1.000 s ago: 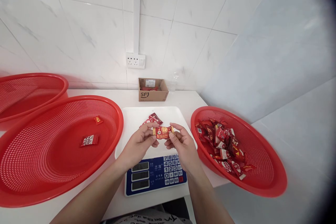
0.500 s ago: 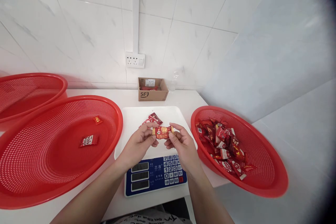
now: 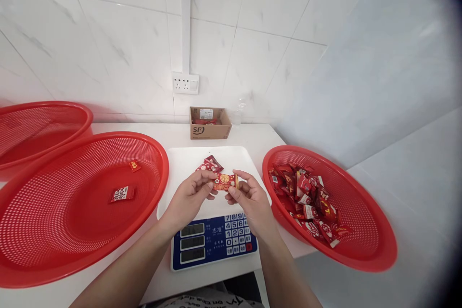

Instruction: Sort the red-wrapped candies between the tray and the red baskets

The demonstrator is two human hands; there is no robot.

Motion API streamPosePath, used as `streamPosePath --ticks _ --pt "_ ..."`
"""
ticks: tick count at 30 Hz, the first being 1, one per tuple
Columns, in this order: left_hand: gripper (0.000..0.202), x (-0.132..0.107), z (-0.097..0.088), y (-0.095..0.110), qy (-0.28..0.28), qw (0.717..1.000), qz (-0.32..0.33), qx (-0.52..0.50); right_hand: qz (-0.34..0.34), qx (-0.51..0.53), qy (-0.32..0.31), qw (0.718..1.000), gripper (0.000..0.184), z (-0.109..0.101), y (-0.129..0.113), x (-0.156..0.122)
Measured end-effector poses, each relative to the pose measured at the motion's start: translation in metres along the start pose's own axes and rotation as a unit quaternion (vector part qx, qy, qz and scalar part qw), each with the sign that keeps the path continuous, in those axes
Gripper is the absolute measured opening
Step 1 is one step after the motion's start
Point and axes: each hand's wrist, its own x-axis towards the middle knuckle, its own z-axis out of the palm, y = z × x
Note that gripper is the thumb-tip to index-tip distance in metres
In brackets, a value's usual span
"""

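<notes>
A small red packet [image 3: 225, 182] was held between the left hand [image 3: 188, 199] and the right hand [image 3: 253, 204], its long axis running crosswise from one to the other.
Each hand pinched the end on its own side, so neither was nearer; more packets [image 3: 212, 163] lay just beyond the left hand, on the scale [image 3: 245, 161], and a basket [image 3: 364, 214] stood to the right hand's right.

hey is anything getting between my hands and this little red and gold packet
Nothing visible does: the left hand and right hand hold the red and gold packet, one at each end. The other packets lie beyond it on the white scale pan.
</notes>
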Motion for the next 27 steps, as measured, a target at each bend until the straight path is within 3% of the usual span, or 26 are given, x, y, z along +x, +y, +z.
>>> streamPosePath --ticks 27 --pt "0.021 0.0000 0.0017 0.0031 0.012 0.999 -0.047 0.003 -0.031 -0.059 -0.029 0.997 0.037 -0.0031 -0.0068 -0.0009"
